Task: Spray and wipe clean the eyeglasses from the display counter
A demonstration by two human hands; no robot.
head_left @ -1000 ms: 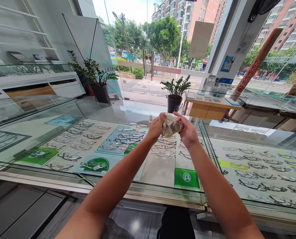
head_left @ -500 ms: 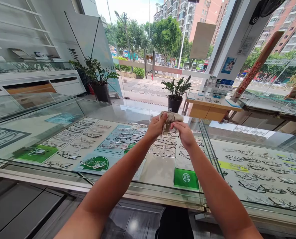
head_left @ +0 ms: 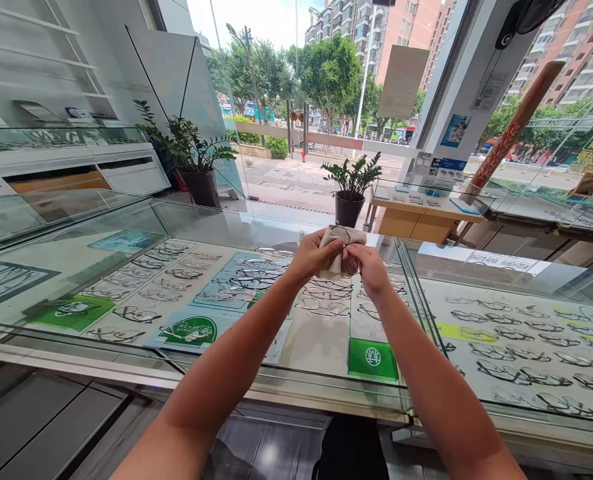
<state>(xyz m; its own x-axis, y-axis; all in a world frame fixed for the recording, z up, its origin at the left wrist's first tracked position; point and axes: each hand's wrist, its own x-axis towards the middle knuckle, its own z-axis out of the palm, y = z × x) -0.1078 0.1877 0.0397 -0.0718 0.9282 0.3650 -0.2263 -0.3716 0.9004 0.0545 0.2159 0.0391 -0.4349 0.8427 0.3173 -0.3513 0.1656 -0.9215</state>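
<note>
My left hand [head_left: 312, 255] is closed on a beige cloth [head_left: 359, 236], its thumb pressed toward the middle. Dark-rimmed round glasses [head_left: 349, 265] lie against the cloth, one lens above the other. My right hand [head_left: 371, 268] pinches the glasses near their middle, its fingertips almost touching my left thumb. Both hands are held above the glass display counter [head_left: 321, 383]. Part of the frame is hidden by my fingers.
Rows of eyeglasses [head_left: 326, 303] lie inside the counter, beside a green card [head_left: 373, 359]. A second case [head_left: 516, 407] adjoins at the right. Potted plants [head_left: 349, 210] stand behind the counter, before the window.
My left hand has shifted its grip, with the thumb now reaching farther right. The cloth is spread wider and the round lenses show more clearly. The view has moved slightly.
</note>
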